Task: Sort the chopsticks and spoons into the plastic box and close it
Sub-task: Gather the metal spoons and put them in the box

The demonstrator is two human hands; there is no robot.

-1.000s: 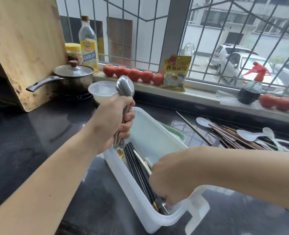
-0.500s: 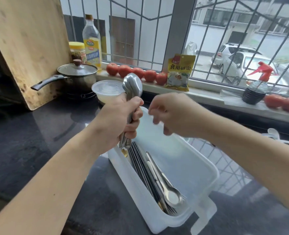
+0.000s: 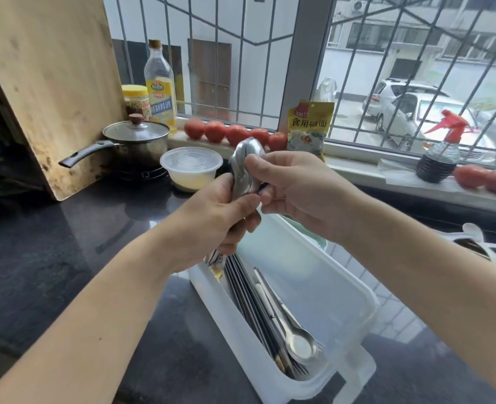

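Left hand [image 3: 212,220] grips the spoons [image 3: 245,167] upright at twelve o'clock of the box [image 3: 354,290], right hand [image 3: 296,191] pinching one bowl — stiff, slick steel, likely best drawn by its neck.

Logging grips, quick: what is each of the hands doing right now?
Left hand: grips the bundle of metal spoons.
Right hand: pinches the top spoon's bowl.

A home kitchen: a lidded saucepan [image 3: 136,138] on a dark stone counter [image 3: 51,243], a wooden chopping board [image 3: 51,83], cooking wine bottle [image 3: 159,86] and tomatoes [image 3: 235,133] along the barred window's sill.
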